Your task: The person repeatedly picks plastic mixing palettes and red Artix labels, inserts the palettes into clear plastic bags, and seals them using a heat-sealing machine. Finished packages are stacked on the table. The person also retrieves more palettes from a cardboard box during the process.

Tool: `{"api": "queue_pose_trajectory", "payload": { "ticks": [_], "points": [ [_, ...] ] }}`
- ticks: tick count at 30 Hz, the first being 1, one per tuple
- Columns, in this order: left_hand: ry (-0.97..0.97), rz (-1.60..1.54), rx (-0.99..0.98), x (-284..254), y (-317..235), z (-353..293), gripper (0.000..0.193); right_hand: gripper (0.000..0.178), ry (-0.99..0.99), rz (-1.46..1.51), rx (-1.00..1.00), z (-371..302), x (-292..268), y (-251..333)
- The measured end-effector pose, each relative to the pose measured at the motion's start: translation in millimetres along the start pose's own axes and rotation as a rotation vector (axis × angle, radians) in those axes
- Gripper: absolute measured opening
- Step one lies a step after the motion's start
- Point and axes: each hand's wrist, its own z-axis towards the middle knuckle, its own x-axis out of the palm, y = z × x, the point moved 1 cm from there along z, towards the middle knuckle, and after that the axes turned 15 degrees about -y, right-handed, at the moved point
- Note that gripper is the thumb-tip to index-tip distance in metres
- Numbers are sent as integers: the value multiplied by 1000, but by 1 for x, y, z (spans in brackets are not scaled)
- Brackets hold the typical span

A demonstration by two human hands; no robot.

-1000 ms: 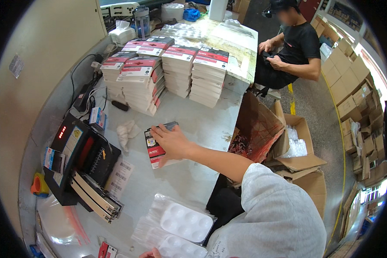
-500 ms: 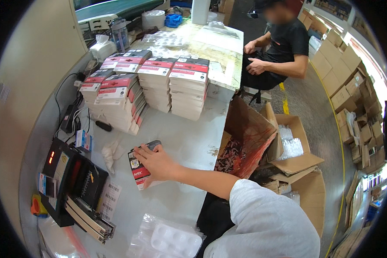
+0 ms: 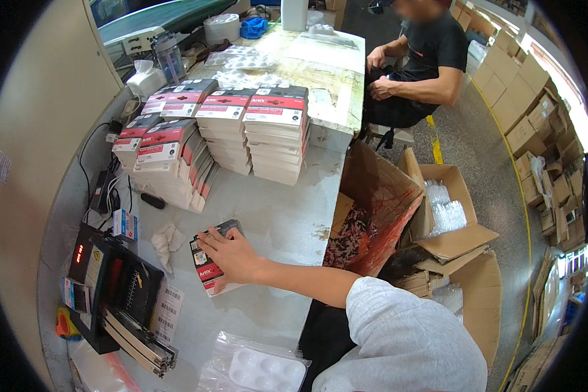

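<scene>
My right hand point(image 3: 235, 257) lies palm down across a flat black, red and white box point(image 3: 207, 271) on the grey table. Its fingers reach over the top of the box toward the left edge, and the thumb sits at the near edge. Part of the box is hidden under the palm. Beyond it stand several tall stacks of similar packages point(image 3: 274, 124), with white sides and red-and-black tops. My left hand is out of view.
A black label printer point(image 3: 121, 281) stands at left beside a crumpled tissue point(image 3: 166, 245). White plastic palettes in clear bags point(image 3: 266, 368) lie at the near edge. Open cardboard boxes point(image 3: 457, 209) stand right of the table. Another person point(image 3: 431, 65) sits at the far right.
The whole view has shifted slightly. My right hand stays on the box, with little visible movement against the table.
</scene>
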Motion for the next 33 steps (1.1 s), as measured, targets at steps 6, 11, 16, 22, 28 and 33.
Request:
{"api": "queue_pose_trajectory", "payload": {
  "ticks": [6,11,16,22,28,33],
  "points": [
    [108,-34,-93,-7,2,4,29,109,3,4,15,0,-1,3],
    [204,-114,-37,-7,4,3,28,100,-1,29,7,-3,-4,6],
    [148,-40,-64,-4,-3,-3,28,90,-91,73,-5,-12,9,5],
    [203,55,47,-5,-29,-10,31,68,-291,362,23,-23,-27,24],
    [389,-163,-25,37,-61,-12,22,46,-43,1090,164,-31,-141,72],
    [446,-224,272,45,-87,-22,20,38,339,904,-93,-5,-134,127]
  ]
}}
